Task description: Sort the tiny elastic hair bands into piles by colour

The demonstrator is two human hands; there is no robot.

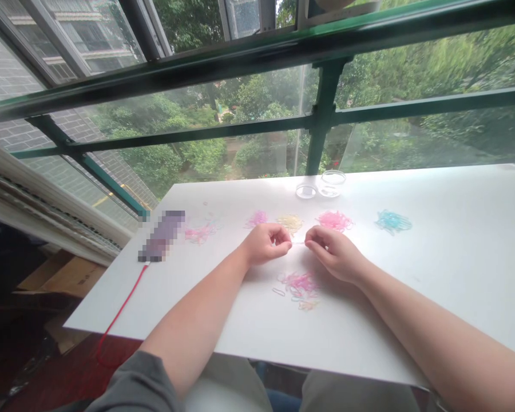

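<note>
A thin, pale elastic band (pixel 298 243) stretches between my two hands above the white table (pixel 433 297). One end is pinched in the fingers of my left hand (pixel 266 243), the other in those of my right hand (pixel 332 252). Just beyond them lie a purple pile (pixel 257 218), a yellow pile (pixel 290 222) and a pink pile (pixel 335 220) of small bands. Farther right is a teal pile (pixel 392 221). Nearer my body, below the hands, a mixed pile (pixel 300 286) is spread loosely.
A loose pink and pale pile (pixel 201 232) lies at the left, beside a pixelated phone (pixel 162 236) with a red cable (pixel 126 303). Clear round containers (pixel 306 191) stand at the table's back edge, before a green window railing (pixel 324 114).
</note>
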